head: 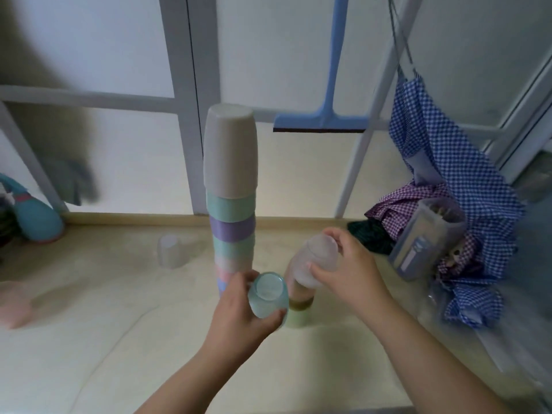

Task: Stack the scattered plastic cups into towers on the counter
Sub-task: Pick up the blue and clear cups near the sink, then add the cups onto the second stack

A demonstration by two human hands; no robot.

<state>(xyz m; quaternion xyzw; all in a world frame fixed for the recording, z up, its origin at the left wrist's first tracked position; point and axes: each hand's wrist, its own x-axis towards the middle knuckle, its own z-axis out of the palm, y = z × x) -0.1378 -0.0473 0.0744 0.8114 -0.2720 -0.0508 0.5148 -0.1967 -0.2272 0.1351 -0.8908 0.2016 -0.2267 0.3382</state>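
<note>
A tall tower of upside-down cups (231, 186) stands mid-counter, beige on top, then mint, purple, mint, pink and blue. To its right rises a shorter tower (300, 306) with a light green and an olive cup at the bottom. My right hand (349, 270) grips the frosted white cup (321, 259) on top of that shorter tower. In my left hand (239, 315) is a translucent teal cup (268, 294), bottom up, held just left of the short tower. A clear cup (170, 251) sits inverted on the counter at the left. A pink cup (13, 303) lies blurred at the far left edge.
Checked blue and purple cloths (466, 186) and a plastic container (424, 243) crowd the counter's right side. A blue squeegee (325, 115) hangs on the window behind. A teal bottle-like object (35, 216) stands at the back left. The beige counter (119, 339) spreads in front.
</note>
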